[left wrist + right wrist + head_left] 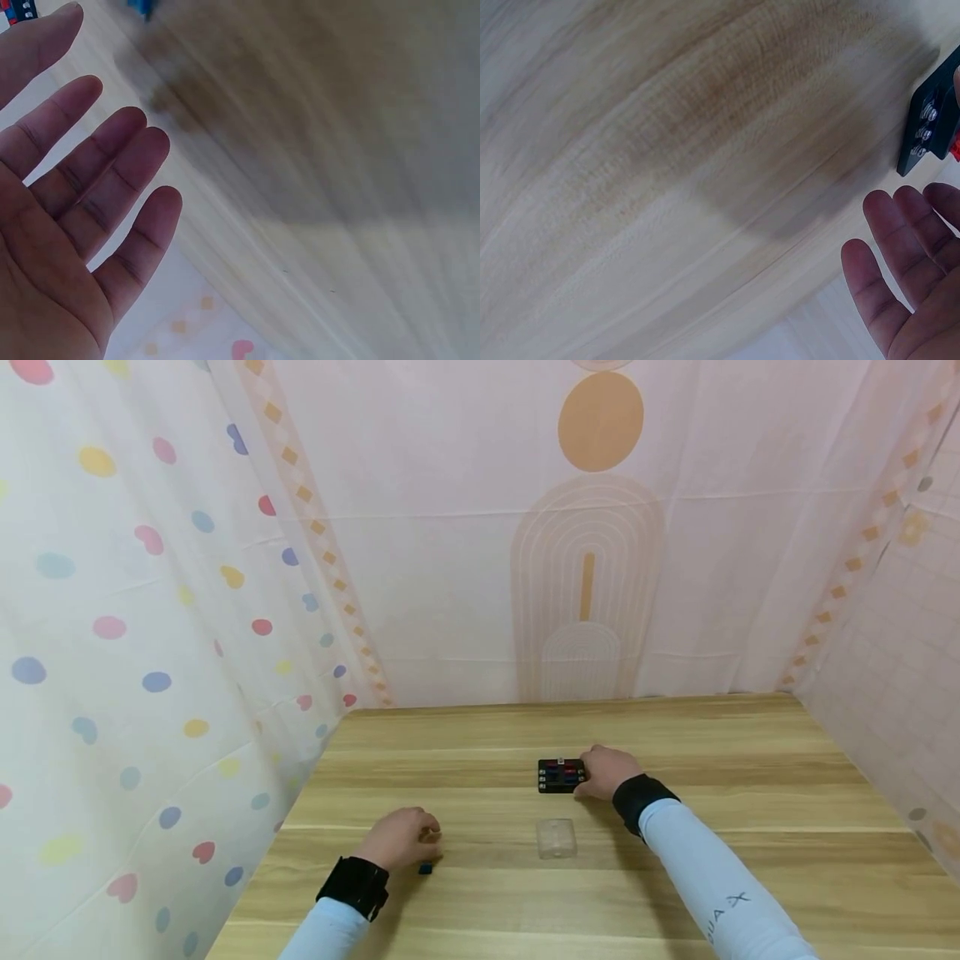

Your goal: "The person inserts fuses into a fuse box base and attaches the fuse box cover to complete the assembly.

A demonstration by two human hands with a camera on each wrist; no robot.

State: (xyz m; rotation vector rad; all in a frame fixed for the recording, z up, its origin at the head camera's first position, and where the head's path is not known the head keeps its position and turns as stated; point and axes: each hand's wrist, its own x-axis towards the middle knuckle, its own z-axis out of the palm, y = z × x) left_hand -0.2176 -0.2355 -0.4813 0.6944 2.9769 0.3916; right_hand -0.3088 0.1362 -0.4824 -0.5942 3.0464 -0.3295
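Observation:
A black fuse box (561, 787) with red and blue fuses lies on the wooden table. My right hand (611, 772) grips its right end, with thumb and fingers at opposite long sides. In the right wrist view, part of the fuse box (924, 124) shows at the edge; the other fingers are spread loosely below it. My left hand (401, 838) hovers low over the table, holding nothing, fingers loosely bent and apart in the left wrist view. Just by its fingertips lies a small blue piece (425, 867), likely a fuse; its shape is too small to tell.
A clear plastic cover (557, 839) lies on the table (480, 910), nearer than the fuse box and between the two hands. Patterned curtains (450, 593) hang behind the table's far edge and along both sides.

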